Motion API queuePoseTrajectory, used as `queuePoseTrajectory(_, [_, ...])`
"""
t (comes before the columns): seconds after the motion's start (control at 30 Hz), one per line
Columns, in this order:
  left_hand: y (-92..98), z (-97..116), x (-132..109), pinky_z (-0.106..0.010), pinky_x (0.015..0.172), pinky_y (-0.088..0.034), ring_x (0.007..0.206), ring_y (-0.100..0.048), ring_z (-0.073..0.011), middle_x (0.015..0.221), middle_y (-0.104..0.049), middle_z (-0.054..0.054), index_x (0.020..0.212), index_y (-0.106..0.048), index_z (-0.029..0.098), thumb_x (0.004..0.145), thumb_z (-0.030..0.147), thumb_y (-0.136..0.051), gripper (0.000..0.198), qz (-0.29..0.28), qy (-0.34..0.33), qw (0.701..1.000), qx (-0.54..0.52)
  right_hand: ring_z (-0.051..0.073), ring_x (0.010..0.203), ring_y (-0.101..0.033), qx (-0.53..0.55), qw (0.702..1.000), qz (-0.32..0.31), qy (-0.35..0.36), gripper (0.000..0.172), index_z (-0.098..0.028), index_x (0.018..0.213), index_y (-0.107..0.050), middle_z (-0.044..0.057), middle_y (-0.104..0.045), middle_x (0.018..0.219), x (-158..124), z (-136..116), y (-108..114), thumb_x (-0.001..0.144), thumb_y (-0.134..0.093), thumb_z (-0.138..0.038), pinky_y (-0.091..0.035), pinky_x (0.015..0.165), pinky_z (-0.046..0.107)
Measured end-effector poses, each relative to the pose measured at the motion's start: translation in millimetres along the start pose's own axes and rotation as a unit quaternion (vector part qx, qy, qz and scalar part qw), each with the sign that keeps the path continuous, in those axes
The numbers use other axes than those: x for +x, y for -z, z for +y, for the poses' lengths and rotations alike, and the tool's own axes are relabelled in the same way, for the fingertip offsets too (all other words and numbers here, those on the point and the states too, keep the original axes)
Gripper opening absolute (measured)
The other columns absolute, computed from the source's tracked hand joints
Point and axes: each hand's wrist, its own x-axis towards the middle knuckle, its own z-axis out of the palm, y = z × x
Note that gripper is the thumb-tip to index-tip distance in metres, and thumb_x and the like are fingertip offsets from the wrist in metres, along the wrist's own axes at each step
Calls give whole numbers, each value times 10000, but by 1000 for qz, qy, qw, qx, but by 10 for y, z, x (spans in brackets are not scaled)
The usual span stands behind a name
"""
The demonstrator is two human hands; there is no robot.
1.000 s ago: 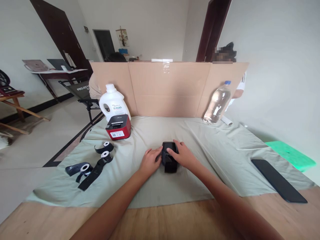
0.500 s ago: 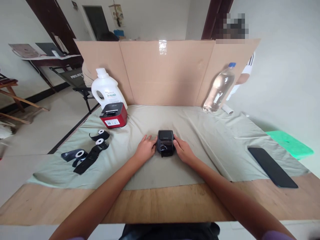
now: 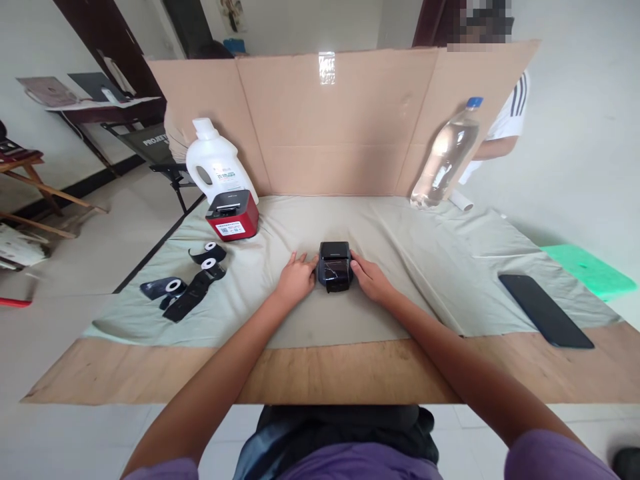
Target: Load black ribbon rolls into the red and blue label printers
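The black device sits upright between the two grips, its left side just against the left grip and its right side against the right grip. The left grip is loosely spread and not clenched, palm down on the pale cloth, with fingertips touching the device. The right grip has its thumb and fingers laid along the device's other side; whether it is clasping firmly or only steadying, I cannot tell. The device's glossy front panel lies on the near side, toward the forearms.

Left of the left grip, well apart, lie the rolls of black strip with white cores. Farther out beyond that grip stand a red box and, behind it, a white jug. Beyond the right grip, a clear bottle leans against the cardboard panel. A dark slab lies well to the right of the right grip on the table.
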Motion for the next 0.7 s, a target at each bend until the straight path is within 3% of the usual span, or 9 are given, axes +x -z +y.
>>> queuePoseTrajectory(0.2, [-66, -43, -44, -393, 1196, -333, 1373, -494, -225, 1391, -613, -71, 1445, -521, 207, 923, 132, -387, 545, 24, 33, 989, -142, 236, 1412, -451, 36, 999, 11, 4, 604, -252, 1499, -452, 34, -511, 1496, -3, 31, 2, 1013, -265, -560, -312, 1201, 455])
queuePoseTrajectory(0.33, [-46, -28, -69, -455, 1234, -250, 1423, -433, -219, 1466, -548, -18, 1475, -475, 263, 1028, 339, -323, 478, 23, 53, 970, -237, 211, 1467, -362, 58, 997, 26, 33, 678, -224, 1515, -425, 50, -408, 1568, 12, 49, -33, 992, -262, -623, -237, 1240, 441])
queuePoseTrajectory(0.47, [-12, 14, -90, -492, 1244, -201, 1453, -388, -234, 1497, -511, -41, 1499, -436, 250, 1026, 429, -347, 513, 14, 56, 965, -256, 196, 1490, -311, 66, 997, 6, 37, 704, -208, 1547, -363, 54, -334, 1609, 29, 60, -29, 992, -235, -623, -212, 1246, 421])
queuePoseTrajectory(0.57, [-16, 11, -90, -497, 1251, -171, 1458, -380, -239, 1504, -501, -32, 1498, -439, 256, 1021, 430, -362, 514, 10, 59, 961, -268, 219, 1435, -372, 21, 1000, 9, 22, 661, -230, 1545, -368, 46, -414, 1569, 107, 63, 15, 1004, -219, -580, -238, 1223, 434])
queuePoseTrajectory(0.7, [-47, -16, -80, -506, 1253, -159, 1464, -369, -243, 1511, -489, -14, 1489, -454, 268, 1018, 441, -372, 508, 7, 65, 956, -285, 265, 1290, -438, -74, 997, 27, -24, 581, -259, 1506, -442, 46, -613, 1354, 363, 47, 102, 1019, -234, -500, -288, 1153, 474])
